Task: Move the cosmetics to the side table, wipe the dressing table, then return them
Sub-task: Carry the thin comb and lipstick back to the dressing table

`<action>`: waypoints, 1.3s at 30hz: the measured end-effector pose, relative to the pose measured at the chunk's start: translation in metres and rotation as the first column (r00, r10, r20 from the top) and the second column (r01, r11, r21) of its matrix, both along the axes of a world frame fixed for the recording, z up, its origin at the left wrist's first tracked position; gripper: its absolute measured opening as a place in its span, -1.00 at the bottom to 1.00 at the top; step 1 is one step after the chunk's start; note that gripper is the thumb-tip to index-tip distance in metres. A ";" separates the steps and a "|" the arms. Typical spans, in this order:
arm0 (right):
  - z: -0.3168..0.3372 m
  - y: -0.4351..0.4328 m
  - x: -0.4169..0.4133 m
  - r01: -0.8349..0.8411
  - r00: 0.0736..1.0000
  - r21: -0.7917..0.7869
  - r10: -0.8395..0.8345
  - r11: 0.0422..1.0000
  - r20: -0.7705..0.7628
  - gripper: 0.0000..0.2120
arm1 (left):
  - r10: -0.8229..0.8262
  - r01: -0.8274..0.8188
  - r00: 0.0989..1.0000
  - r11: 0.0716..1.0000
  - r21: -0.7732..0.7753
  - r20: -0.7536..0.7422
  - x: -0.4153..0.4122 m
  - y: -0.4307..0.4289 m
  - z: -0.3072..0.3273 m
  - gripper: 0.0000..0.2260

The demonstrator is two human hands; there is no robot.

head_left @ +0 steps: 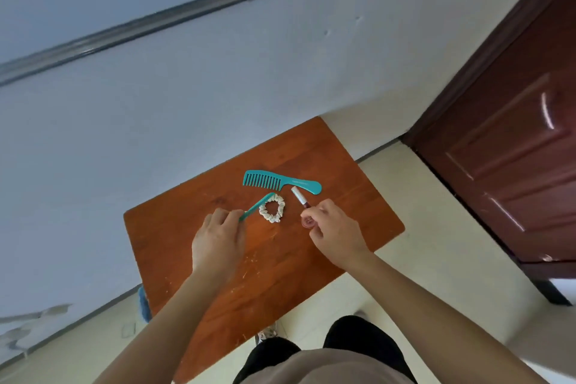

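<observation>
Teal plastic marks two of the cosmetics: a wide-toothed comb [280,181] lying flat on the orange wooden table [193,227], and a slimmer teal comb [257,206] pinched by its handle in the left hand [218,240], its far end touching a white scrunchie [271,208]. Just right of the scrunchie lies a lip gloss tube [300,196]. The right hand [338,229] closes its fingers around a small round reddish pot [308,221]. A dark brown door [514,150] stands at right.
</observation>
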State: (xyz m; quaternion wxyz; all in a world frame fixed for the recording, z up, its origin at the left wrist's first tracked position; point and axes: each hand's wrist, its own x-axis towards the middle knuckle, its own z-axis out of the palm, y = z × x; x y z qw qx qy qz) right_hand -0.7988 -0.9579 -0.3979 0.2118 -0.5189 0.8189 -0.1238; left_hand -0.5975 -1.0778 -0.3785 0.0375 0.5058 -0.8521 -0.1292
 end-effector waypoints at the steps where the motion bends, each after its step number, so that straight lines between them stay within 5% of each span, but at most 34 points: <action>1: 0.006 0.005 -0.003 0.075 0.997 -0.010 -0.075 0.997 -0.014 -0.69 | -0.046 0.045 0.998 0.999 -0.026 -0.044 -0.009 -0.005 0.006 -0.74; 8: 0.047 0.097 -0.020 0.566 0.816 -0.167 -0.577 0.807 -0.022 -0.72 | -0.437 0.424 0.846 0.899 -0.113 -0.307 -0.095 0.009 0.037 -0.72; 15: 0.082 0.261 -0.022 0.795 0.494 -0.378 -0.868 0.474 -0.051 -0.70 | -0.713 0.756 0.558 0.648 -0.094 -0.425 -0.191 0.138 0.079 -0.71; 23: 0.080 0.476 0.000 0.856 0.224 -0.481 -0.975 0.191 0.012 -0.68 | -0.858 0.926 0.255 0.349 -0.141 -0.446 -0.243 0.361 0.098 -0.72; 28: 0.079 0.613 0.008 0.857 0.128 -0.504 -0.992 0.103 0.016 -0.69 | -0.874 0.958 0.048 0.178 -0.227 -0.484 -0.266 0.515 0.094 -0.70; 39: 0.069 0.835 -0.013 0.828 -0.162 -0.536 -0.985 -0.165 0.053 -0.68 | -0.866 0.947 -0.228 -0.091 -0.309 -0.444 -0.336 0.761 0.113 -0.73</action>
